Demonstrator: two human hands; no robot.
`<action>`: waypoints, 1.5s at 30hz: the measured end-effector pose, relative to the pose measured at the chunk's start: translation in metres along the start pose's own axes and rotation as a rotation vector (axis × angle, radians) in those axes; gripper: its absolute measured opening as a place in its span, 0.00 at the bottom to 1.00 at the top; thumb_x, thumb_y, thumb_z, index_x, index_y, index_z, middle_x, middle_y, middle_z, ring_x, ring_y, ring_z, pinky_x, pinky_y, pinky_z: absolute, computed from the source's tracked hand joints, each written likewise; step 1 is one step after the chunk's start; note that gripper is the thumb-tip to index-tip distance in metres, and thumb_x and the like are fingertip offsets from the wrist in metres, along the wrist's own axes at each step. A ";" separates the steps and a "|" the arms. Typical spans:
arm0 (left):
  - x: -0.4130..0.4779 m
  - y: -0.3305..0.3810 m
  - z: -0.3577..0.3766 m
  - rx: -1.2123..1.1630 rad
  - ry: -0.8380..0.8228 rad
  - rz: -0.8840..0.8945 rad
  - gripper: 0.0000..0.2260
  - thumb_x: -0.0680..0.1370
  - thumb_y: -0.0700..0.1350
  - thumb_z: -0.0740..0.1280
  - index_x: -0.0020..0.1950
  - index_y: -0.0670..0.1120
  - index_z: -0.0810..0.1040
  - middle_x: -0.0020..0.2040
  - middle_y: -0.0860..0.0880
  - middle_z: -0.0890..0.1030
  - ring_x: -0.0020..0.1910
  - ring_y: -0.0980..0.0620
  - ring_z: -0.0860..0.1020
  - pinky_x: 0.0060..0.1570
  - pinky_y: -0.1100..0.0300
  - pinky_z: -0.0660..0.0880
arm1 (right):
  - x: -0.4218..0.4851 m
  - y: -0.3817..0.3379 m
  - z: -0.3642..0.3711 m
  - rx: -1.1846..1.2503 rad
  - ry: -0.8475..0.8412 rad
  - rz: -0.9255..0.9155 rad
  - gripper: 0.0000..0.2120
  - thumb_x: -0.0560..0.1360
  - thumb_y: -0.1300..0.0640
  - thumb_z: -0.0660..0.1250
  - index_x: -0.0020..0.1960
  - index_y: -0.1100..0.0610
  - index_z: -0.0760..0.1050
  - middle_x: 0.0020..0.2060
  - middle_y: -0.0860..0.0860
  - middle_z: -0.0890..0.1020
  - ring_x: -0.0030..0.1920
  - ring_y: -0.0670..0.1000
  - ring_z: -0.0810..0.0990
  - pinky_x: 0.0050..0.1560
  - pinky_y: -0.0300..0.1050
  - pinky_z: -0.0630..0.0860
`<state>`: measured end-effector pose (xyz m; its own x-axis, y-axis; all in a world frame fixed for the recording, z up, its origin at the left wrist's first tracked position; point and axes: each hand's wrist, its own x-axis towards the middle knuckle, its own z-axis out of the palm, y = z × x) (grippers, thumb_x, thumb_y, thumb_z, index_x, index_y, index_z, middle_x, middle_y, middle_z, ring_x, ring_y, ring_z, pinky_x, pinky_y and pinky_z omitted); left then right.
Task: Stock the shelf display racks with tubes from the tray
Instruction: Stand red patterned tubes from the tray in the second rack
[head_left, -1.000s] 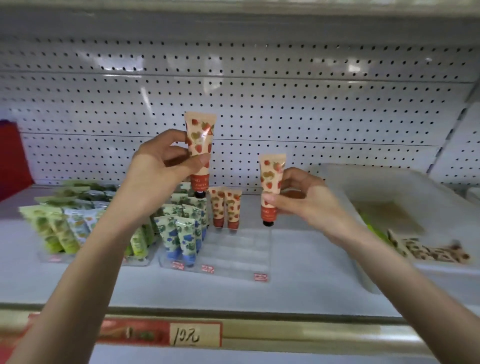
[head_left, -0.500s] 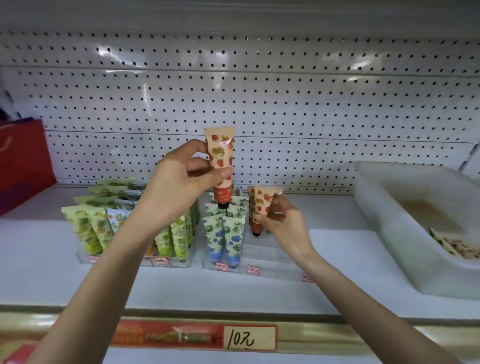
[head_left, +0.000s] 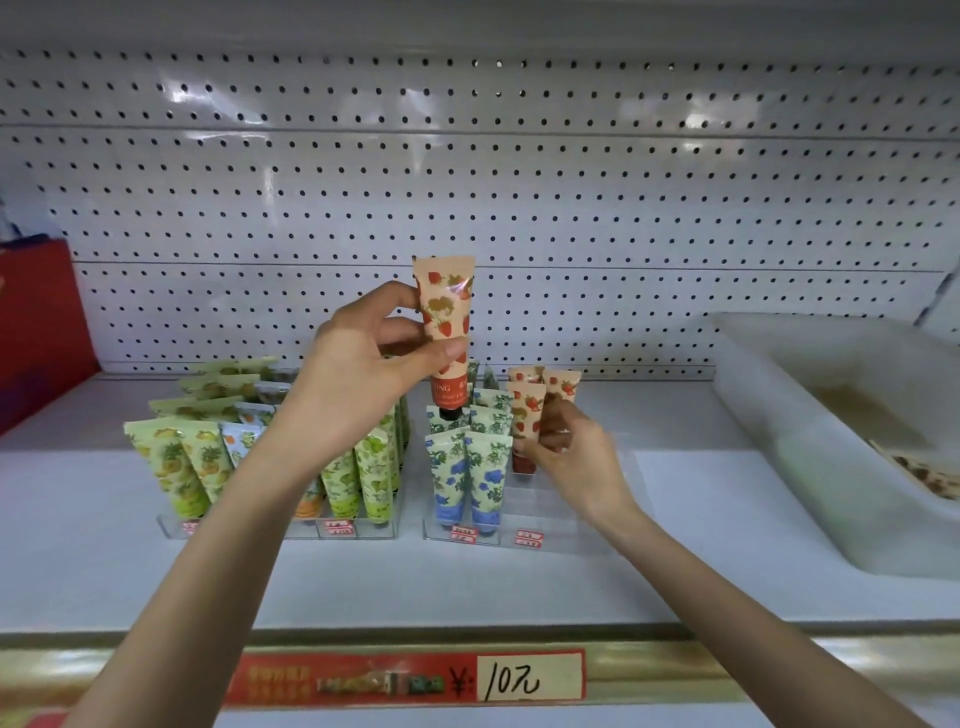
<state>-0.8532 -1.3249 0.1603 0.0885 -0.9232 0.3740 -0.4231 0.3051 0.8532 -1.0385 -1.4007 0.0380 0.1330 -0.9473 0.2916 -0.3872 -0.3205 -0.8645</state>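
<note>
My left hand (head_left: 358, 374) holds a peach strawberry-print tube (head_left: 447, 332) upright, cap down, above the racks. My right hand (head_left: 566, 452) pinches a second strawberry tube (head_left: 525, 415) standing cap down in the clear right rack (head_left: 571, 525), in front of two strawberry tubes (head_left: 561, 384) at the back. Blue-flower tubes (head_left: 467, 478) fill the rack's left column. The left rack (head_left: 280, 527) holds green and orange-print tubes (head_left: 197, 467). The white tray (head_left: 810, 441) stands at the right with a few flat tubes (head_left: 924, 473) in it.
A white pegboard wall (head_left: 519, 182) backs the shelf. A red bag (head_left: 36, 332) stands at the far left. A red and yellow price strip (head_left: 415, 680) runs along the shelf's front edge. The right rack's front right slots hold nothing.
My right hand has lowered its strawberry tube from mid-air into the right rack. My left hand still holds its tube up. The view has shifted left, so the tray sits further right.
</note>
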 end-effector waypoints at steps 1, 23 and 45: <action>0.000 0.000 0.000 0.001 -0.002 0.002 0.09 0.71 0.47 0.72 0.48 0.54 0.75 0.42 0.55 0.84 0.42 0.59 0.82 0.51 0.60 0.77 | 0.000 0.000 0.000 0.003 -0.002 0.003 0.13 0.71 0.60 0.73 0.52 0.60 0.74 0.38 0.42 0.77 0.37 0.36 0.76 0.33 0.23 0.70; 0.001 0.012 0.036 0.003 -0.073 0.147 0.11 0.69 0.45 0.74 0.49 0.48 0.79 0.45 0.55 0.83 0.47 0.60 0.80 0.56 0.57 0.75 | -0.023 -0.084 -0.046 0.244 -0.170 -0.264 0.13 0.69 0.55 0.70 0.52 0.58 0.77 0.45 0.45 0.81 0.46 0.40 0.80 0.45 0.31 0.74; -0.022 -0.032 0.037 1.018 -0.191 0.230 0.41 0.69 0.71 0.34 0.75 0.52 0.56 0.74 0.52 0.61 0.73 0.52 0.58 0.72 0.49 0.50 | 0.001 -0.008 -0.041 0.106 0.046 0.016 0.12 0.70 0.60 0.73 0.51 0.56 0.74 0.45 0.47 0.81 0.48 0.48 0.80 0.50 0.38 0.76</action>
<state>-0.8750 -1.3227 0.1108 -0.1953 -0.9168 0.3484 -0.9753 0.2189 0.0294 -1.0723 -1.3991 0.0623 0.0842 -0.9522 0.2938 -0.2900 -0.3055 -0.9070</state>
